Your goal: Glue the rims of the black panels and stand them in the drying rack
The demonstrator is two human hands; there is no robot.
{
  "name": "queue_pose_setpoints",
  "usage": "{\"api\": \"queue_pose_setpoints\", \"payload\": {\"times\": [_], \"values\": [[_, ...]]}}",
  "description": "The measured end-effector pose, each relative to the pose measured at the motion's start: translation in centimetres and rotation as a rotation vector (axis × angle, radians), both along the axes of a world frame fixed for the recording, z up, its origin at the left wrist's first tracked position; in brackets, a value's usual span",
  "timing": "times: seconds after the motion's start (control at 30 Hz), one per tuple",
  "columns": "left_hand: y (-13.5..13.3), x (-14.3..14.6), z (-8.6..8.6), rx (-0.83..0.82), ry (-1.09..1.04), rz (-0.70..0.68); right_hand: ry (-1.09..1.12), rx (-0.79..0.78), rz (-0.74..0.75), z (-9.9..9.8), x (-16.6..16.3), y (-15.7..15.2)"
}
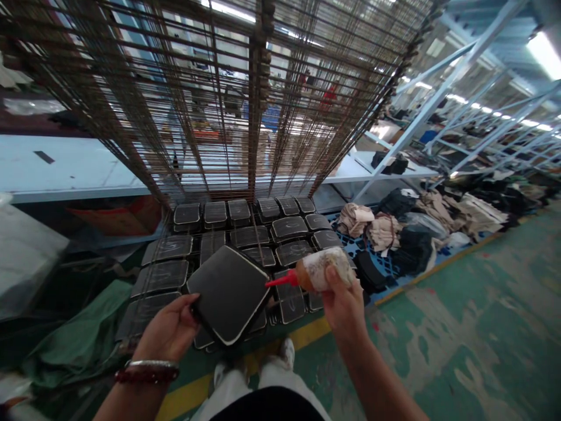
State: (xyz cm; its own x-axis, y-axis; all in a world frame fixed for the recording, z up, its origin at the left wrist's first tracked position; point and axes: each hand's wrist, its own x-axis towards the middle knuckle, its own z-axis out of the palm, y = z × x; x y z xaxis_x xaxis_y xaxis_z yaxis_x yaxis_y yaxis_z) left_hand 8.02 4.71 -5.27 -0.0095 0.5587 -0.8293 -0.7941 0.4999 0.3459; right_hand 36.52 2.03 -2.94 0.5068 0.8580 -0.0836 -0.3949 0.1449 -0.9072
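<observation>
My left hand (pixel 173 327) pinches one corner of a dark, flat, rounded-square panel (pixel 230 292), which has a pale line along its edge. In my right hand (pixel 344 298) is a squeeze bottle (pixel 324 269) with amber contents, a stained white wrap and a red nozzle. The bottle lies nearly level, its nozzle tip at the panel's right corner; whether it touches cannot be made out. Beneath, similar dark panels (pixel 291 228) with pale edges lie in rows on a rack, several bearing pale squiggles. The held panel covers part of these rows.
A tall stack of wire rack shelves (pixel 254 88) tilts up behind the rows. At left are a white worktable (pixel 79 166) and green cloth (pixel 83 327). Bundled fabric pieces (pixel 385 231) lie on blue pallets at right, beside the green floor (pixel 473 327). My feet stand near a yellow line.
</observation>
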Motion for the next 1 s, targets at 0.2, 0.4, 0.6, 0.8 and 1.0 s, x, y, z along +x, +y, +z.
{"api": "queue_pose_setpoints", "payload": {"times": [0.2,0.4,0.6,0.8,1.0], "values": [[0.5,0.2,-1.4,-0.003,-0.028,0.070,0.032,-0.026,-0.025,-0.9,-0.4,-0.3],[0.7,1.0,-0.9,0.030,-0.009,0.087,0.055,-0.034,-0.001,-1.5,-1.4,-1.2],[0.8,1.7,-0.4,0.016,0.020,0.125,0.054,-0.002,0.128,-2.2,-2.6,-2.6],[0.8,1.7,-0.8,0.021,0.037,0.129,0.092,0.036,0.240,-2.1,-2.9,-3.3],[0.3,1.2,-1.9,0.043,0.031,0.091,0.003,0.112,0.034,-1.1,-0.1,-0.6]]}}
